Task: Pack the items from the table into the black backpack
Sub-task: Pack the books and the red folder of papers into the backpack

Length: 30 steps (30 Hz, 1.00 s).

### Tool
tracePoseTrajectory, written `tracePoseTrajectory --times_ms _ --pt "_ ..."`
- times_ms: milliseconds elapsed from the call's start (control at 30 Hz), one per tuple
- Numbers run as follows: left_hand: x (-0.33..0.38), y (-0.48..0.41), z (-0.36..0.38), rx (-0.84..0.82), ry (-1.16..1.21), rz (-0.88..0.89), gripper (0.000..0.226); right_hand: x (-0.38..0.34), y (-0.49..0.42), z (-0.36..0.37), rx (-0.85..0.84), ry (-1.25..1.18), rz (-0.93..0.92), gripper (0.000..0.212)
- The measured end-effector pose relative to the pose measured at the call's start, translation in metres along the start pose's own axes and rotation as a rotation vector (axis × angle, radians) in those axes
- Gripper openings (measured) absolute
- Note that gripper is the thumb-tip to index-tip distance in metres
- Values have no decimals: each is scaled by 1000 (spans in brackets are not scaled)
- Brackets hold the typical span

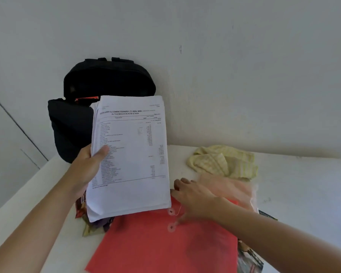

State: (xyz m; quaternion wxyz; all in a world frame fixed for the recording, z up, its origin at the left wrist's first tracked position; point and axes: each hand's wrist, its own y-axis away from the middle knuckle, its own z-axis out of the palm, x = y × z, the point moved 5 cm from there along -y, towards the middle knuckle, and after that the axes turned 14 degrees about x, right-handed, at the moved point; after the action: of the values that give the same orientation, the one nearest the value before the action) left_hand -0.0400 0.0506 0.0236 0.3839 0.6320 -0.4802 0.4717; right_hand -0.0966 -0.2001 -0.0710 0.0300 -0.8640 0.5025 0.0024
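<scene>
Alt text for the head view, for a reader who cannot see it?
A person's left hand holds a stack of printed papers up in front of a black backpack that stands at the back of a white table. The right hand, open, reaches over a red folder, with a yellow-green cloth beyond it.

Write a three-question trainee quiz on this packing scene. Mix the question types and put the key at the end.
1. True or false: the left hand holds the stack of papers up off the table.
2. Which item stands against the wall? A) yellow cloth B) black backpack C) snack packets
3. Fill in the blank: the right hand reaches over the ___ envelope.

Key: 1 true; 2 B; 3 red.
</scene>
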Motion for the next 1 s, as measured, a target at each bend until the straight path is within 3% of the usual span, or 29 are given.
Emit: tracePoseTrajectory --times_ms 100,200,367,500,633,733,800,867,933,1000 --pt "10 3 -5 50 82 29 18 9 -6 -11 119 -43 28 43" --pt "28 0 -9 122 210 27 22 38 -3 -30 221 -267 271 40" --pt "66 -9 5 120 327 49 19 94 17 -56 423 -728 677 11" --pt "81 -7 45 -48 322 22 21 128 45 -54 514 -1196 979 19" --pt "76 3 100 -201 321 -46 22 151 77 -39 566 -1303 1177 20" --pt "56 9 142 -248 408 -210 23 162 94 -28 527 -1459 1171 23" --pt "37 16 172 -292 478 -359 25 163 107 -27 496 -1361 1119 19" --pt "18 26 199 -355 482 -464 26 166 119 -30 485 -1111 1068 23" --pt "4 35 220 -417 450 -509 24 176 127 -26 454 -868 1024 23" --pt "-5 39 232 -461 418 -529 22 186 135 -25 480 -793 1030 37"
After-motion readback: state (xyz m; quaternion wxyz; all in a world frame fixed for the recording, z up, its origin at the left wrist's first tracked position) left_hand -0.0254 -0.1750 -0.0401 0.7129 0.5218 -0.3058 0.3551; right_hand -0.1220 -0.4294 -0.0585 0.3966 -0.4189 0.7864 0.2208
